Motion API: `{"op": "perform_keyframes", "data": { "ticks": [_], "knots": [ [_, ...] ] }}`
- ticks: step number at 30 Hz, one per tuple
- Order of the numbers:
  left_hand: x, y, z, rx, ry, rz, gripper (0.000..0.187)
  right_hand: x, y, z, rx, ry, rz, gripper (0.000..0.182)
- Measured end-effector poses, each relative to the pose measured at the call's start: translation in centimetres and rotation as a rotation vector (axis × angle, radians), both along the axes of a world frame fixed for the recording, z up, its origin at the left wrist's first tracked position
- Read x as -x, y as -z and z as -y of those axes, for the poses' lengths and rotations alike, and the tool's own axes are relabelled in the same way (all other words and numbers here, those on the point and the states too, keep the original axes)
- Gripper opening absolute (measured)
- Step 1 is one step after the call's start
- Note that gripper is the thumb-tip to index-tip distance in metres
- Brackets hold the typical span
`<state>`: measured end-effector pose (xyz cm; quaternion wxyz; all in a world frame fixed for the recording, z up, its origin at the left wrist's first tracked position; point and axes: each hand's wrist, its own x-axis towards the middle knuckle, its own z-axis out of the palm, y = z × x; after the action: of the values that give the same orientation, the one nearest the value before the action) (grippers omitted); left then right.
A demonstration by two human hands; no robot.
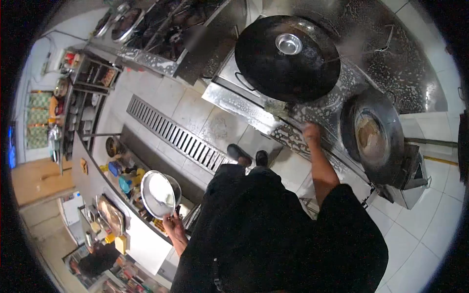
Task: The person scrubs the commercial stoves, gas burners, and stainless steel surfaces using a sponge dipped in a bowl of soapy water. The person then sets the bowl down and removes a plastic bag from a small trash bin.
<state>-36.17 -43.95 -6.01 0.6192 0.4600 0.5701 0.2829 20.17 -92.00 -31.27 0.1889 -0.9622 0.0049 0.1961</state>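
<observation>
The left grip (175, 229) is closed on the near rim of a round metal bowl (159, 195), which hangs out to the person's left, tilted so that its inside shows. A bright white patch covers much of the inside; whether it is foam or reflected light, I cannot tell. Beyond the bowl are a low shelf crowded with small containers and, beside it, a white counter (141, 244) that carries a tray (111, 215) and a yellow block (120, 244).

The right grip (311, 133) looks clenched and is slightly blurred, over the front part of the wet steel tabletop (332, 105). Whether it touches the surface or has anything inside it, I cannot tell. White suds lie in streaks and spots over that tabletop, along its front edge and on the steel behind.

Ahead of the right grip is a large black wok (286, 73), with a small metal dish (288, 44) on it. To the right is a second wok (373, 139), with a brownish patch in its middle. A slotted drain (176, 132) runs across the tiled floor ahead of the person's dark shoes (239, 154)
</observation>
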Motion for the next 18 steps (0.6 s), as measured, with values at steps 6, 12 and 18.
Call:
{"op": "perform_keyframes", "data": {
  "ticks": [6, 12, 18],
  "knots": [
    [1.1, -0.9, 0.8, 0.046, 0.036, 0.038, 0.016, 1.6, -18.1, -8.1, -0.142, 0.145, -0.055, 0.048],
    [-0.2, -1.4, -0.1, 0.278, -0.137, 0.299, 0.036, 0.0, -8.0, -19.2, -0.137, -0.525, 0.537, 0.052],
    [-0.8, -2.8, 0.3, 0.508, -0.427, 0.393, 0.045, -2.7, -5.0, -15.1, -0.343, -0.485, 0.160, 0.026]
  ]
}}
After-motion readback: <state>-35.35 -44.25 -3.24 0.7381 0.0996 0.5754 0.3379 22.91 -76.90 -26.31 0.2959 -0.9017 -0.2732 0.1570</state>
